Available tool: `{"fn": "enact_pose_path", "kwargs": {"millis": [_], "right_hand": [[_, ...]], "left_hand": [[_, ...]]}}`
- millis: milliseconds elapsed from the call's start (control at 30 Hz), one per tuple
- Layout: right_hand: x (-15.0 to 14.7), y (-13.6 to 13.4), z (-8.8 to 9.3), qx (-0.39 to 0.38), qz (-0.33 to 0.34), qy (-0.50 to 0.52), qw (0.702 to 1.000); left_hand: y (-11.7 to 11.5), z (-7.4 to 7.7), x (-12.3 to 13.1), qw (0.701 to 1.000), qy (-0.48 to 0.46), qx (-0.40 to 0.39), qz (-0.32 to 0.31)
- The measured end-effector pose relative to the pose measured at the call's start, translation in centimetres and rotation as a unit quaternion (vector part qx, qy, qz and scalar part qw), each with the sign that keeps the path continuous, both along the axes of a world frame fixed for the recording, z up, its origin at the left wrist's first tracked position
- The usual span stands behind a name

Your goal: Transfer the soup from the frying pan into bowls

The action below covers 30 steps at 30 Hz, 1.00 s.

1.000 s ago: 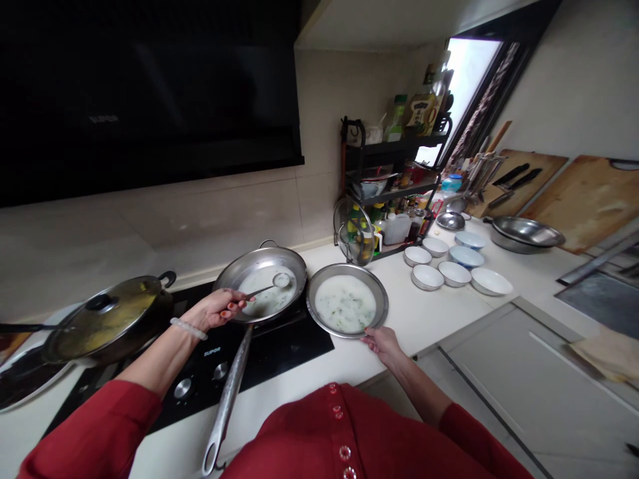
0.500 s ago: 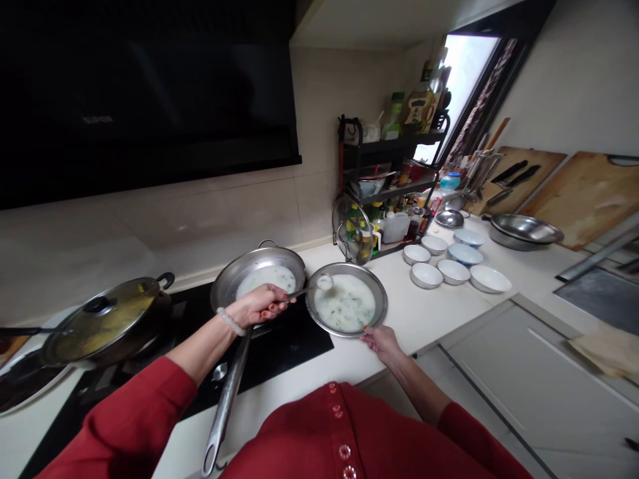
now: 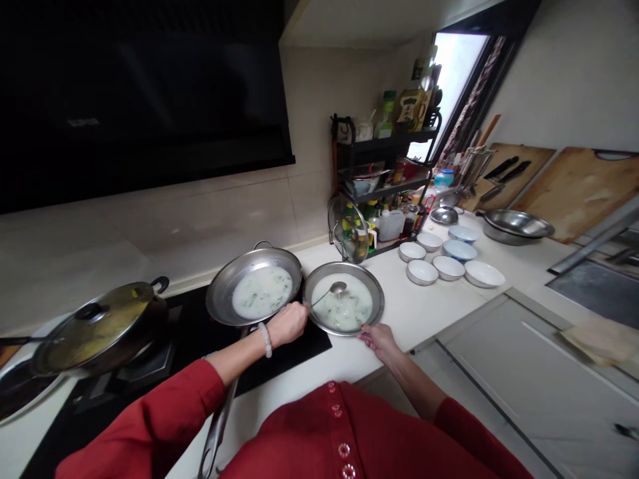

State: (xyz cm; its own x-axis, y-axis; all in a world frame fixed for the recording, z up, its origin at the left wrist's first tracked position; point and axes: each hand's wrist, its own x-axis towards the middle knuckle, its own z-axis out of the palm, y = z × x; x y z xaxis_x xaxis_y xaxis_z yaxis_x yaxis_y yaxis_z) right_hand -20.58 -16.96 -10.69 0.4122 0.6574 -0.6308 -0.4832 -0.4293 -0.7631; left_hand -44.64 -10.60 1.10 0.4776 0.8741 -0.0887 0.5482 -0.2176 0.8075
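My left hand (image 3: 291, 323) is closed around the handle of a metal ladle (image 3: 338, 287). The ladle's bowl is tipped over a steel basin (image 3: 381, 303), with a small pale stream or splash beneath it. White soup (image 3: 354, 307) with green bits fills much of the basin. At the basin's near edge, my right hand (image 3: 380, 340) pinches the rim. Left of the basin, a long-handled steel wok (image 3: 217, 293) sits on the hob holding more of the same soup (image 3: 263, 293); my left forearm crosses above its handle.
A lidded pan (image 3: 97, 329) stands on the left of the black hob (image 3: 294, 349). Several small bowls (image 3: 448, 267) are grouped to the right, before a metal pan (image 3: 519, 225). A glass lid (image 3: 348, 229) leans against the spice rack (image 3: 382, 143).
My left hand has moved right and lower, turning so the ladle, earlier level with white soup in it, is now tipped over the basin. My right hand stays on the rim.
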Motion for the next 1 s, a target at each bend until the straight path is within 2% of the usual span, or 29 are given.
{"fn": "enact_pose_path", "kwargs": {"millis": [67, 133, 200, 267, 367, 500, 600, 733, 867, 1000], "right_hand": [[0.0, 0.0, 0.0, -0.003, -0.001, 0.001, 1.0], [0.0, 0.1, 0.0, -0.006, -0.001, 0.001, 1.0], [0.0, 0.1, -0.1, -0.008, -0.001, 0.001, 1.0], [0.0, 0.1, -0.1, -0.009, 0.0, 0.0, 1.0], [0.1, 0.0, 0.0, -0.008, 0.004, 0.0, 1.0], [0.1, 0.0, 0.0, -0.005, 0.006, -0.002, 1.0], [0.0, 0.1, 0.0, -0.005, 0.006, -0.003, 1.0], [0.0, 0.1, 0.1, -0.006, 0.006, -0.005, 1.0], [0.0, 0.0, 0.2, -0.008, 0.006, -0.008, 1.0], [0.0, 0.0, 0.2, -0.007, 0.007, -0.008, 1.0]], "left_hand": [[0.1, 0.9, -0.9, 1.0, -0.006, 0.004, 0.0], [0.5, 2.0, -2.1, 0.999, -0.02, -0.031, 0.017], [1.1, 3.2, -3.8, 0.987, -0.08, -0.115, 0.075], [1.7, 3.9, -5.8, 0.957, -0.159, -0.189, 0.154], [2.7, 3.9, -8.9, 0.937, -0.17, -0.193, 0.237], [3.7, 2.4, -11.6, 0.947, -0.044, -0.117, 0.297], [4.4, 1.3, -12.1, 0.948, 0.011, -0.089, 0.306], [5.1, 0.4, -11.2, 0.946, -0.014, -0.113, 0.304], [5.4, 0.0, -9.9, 0.935, -0.057, -0.17, 0.304], [5.4, 0.5, -9.5, 0.911, -0.129, -0.253, 0.299]]}}
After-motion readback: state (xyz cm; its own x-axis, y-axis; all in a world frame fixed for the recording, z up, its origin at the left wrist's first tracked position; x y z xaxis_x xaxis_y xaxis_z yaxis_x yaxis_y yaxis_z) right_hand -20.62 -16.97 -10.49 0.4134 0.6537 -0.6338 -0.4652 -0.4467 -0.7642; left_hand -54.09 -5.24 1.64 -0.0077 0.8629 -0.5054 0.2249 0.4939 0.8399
